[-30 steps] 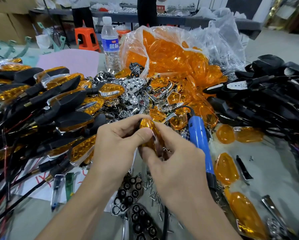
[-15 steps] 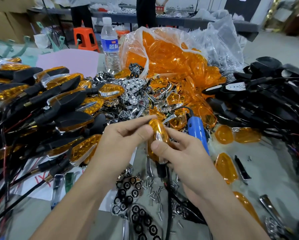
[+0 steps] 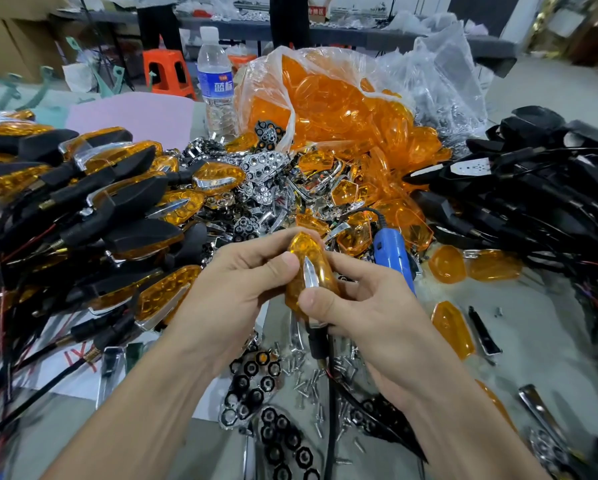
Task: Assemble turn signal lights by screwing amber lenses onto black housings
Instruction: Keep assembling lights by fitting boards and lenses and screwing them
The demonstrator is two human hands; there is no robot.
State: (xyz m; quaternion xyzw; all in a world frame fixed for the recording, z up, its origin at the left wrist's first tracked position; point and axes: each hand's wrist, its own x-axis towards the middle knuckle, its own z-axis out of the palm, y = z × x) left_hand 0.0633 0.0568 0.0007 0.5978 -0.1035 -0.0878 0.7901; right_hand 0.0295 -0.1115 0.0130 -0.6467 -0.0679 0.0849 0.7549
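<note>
The amber lens has been turned face-up, just left of the blue screwdriver. The left hand pinches its tip and the right hand grips its lower end. It looks seated on its housing, so the screw is probably next.

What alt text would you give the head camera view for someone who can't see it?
A left hand and right hand hold an amber turn signal light above a cluttered workbench. Finished lights are piled at left, black housings at right, and a bag of amber lenses sits behind.
</note>
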